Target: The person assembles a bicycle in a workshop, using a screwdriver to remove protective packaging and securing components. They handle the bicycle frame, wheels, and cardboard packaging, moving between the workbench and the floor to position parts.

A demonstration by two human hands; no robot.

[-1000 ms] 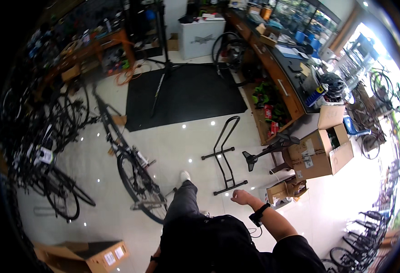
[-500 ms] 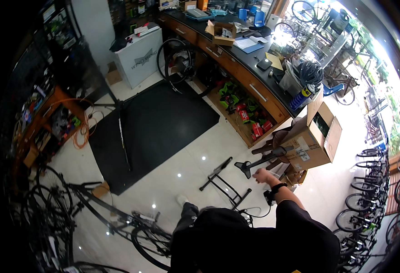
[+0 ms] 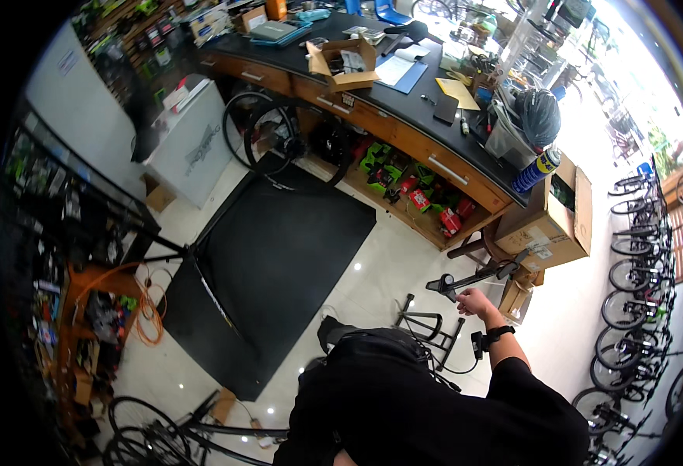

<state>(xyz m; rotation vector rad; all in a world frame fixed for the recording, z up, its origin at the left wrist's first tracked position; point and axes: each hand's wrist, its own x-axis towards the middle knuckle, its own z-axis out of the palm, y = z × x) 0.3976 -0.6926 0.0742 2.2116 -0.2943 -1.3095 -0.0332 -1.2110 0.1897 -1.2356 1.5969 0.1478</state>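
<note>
My right hand (image 3: 474,303) reaches forward on the right with its fingers curled closed, a black band around the wrist. Right at the fingertips is the wider end of a long black tool that looks like a floor pump (image 3: 477,276), with a round dial near that end. Whether my fingers grip it or only touch it, I cannot make out. A small black device (image 3: 478,342) on a cable is beside my wrist. Below lies a black tubular metal stand (image 3: 435,330). My left hand does not show; only a patch of skin appears at the bottom edge.
A dark workbench (image 3: 405,132) with wooden drawers spans the far side, holding an open carton (image 3: 347,70) and a blue spray can (image 3: 538,170). A large cardboard box (image 3: 545,233) stands right. A black mat (image 3: 268,264) covers the floor; bicycles (image 3: 625,303) line the right.
My view has turned and shifted toward the bench. My right hand stays closed beside the pump, whose dial shows more clearly now. The bicycle at lower left has slid lower in view.
</note>
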